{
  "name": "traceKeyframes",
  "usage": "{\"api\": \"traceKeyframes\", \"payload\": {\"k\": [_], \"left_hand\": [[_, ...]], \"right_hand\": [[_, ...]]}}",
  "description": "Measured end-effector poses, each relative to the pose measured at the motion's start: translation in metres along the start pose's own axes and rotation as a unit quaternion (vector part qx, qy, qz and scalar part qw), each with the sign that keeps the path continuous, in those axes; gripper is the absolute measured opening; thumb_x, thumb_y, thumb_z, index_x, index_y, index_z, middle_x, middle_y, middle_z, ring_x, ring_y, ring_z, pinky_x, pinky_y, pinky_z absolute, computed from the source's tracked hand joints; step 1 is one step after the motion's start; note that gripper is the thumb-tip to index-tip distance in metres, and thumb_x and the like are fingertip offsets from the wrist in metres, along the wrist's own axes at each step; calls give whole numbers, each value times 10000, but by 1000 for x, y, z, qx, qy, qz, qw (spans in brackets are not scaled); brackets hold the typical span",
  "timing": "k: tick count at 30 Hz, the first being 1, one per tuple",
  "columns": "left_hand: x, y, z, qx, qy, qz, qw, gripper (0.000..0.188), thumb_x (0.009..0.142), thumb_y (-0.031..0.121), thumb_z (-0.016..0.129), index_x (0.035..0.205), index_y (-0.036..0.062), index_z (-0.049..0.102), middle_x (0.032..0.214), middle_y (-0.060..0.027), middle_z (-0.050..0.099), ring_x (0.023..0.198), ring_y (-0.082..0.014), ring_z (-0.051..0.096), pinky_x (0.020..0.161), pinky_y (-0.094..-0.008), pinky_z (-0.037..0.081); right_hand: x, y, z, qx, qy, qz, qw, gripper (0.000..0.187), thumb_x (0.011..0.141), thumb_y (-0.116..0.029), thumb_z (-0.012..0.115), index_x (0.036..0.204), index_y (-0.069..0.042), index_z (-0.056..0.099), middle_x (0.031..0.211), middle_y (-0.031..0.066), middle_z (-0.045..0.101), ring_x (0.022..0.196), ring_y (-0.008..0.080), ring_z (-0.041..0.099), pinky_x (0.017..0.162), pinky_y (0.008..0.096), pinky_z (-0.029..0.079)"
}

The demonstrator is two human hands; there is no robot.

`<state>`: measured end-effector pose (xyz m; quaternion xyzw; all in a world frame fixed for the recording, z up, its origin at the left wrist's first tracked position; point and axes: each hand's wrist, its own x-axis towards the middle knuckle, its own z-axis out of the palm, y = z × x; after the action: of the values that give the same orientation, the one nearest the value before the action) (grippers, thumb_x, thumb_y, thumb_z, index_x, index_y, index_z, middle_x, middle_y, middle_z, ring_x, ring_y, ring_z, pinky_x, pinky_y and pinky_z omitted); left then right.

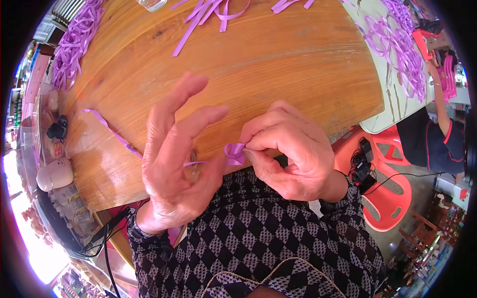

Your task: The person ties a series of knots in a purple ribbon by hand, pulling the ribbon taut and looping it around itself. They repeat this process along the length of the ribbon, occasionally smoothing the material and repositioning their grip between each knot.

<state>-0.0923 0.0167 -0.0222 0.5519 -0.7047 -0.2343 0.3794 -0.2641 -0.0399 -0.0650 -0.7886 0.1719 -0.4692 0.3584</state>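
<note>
My right hand [288,151] pinches a small folded loop of purple ribbon [235,151] between thumb and forefinger at the near edge of the wooden table [278,64]. My left hand [176,159] is beside it, fingers spread upward, with the thumb pressing a thin strand of the same ribbon. The ribbon's long tail [112,130] trails left across the table top, toward its left edge.
Loose purple ribbon strips [211,15] lie at the table's far edge, and a heap [74,42] sits at the far left. Another person [437,134] sits at the right by a pale table [392,107] covered in ribbons. A red plastic chair [387,184] stands close right.
</note>
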Motion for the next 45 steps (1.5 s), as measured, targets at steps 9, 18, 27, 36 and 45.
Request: {"api": "traceKeyframes", "payload": {"k": [9,18,27,36,45], "left_hand": [[-4,0,14,-521,-33,-313,793,417,714,-132,567,1117,-58,491,1016,-114,575,909,-174,585,762,-266,493],[-13,5,16,-393,-37,-336,855,198,829,36,614,1004,-54,587,815,-41,628,689,-66,547,587,-190,452],[-12,6,22,-249,-16,-238,939,148,802,48,648,928,-30,646,764,-55,620,669,-74,535,587,-202,440],[-12,3,26,-332,27,-180,925,129,762,11,671,886,-23,660,733,-63,600,706,-123,543,610,-215,428],[-13,10,22,-279,-25,-278,919,139,779,48,676,890,-34,661,688,-43,603,602,-53,499,516,-189,379]], "right_hand": [[0,-2,-6,-6,1,4,1000,254,549,108,615,768,-6,558,823,113,609,576,187,474,521,272,371],[-4,2,-7,-12,26,14,999,194,651,106,635,812,10,584,854,121,619,614,180,499,554,265,388],[-6,-2,-11,-4,28,39,999,166,686,49,673,825,-11,605,864,115,624,672,184,517,582,273,406],[-7,-2,-12,-8,18,19,1000,181,679,37,683,834,-16,608,866,117,624,664,192,512,579,277,400],[-8,-2,-13,-16,23,4,1000,179,685,20,685,844,-10,609,878,122,626,670,194,519,584,281,406]]}}
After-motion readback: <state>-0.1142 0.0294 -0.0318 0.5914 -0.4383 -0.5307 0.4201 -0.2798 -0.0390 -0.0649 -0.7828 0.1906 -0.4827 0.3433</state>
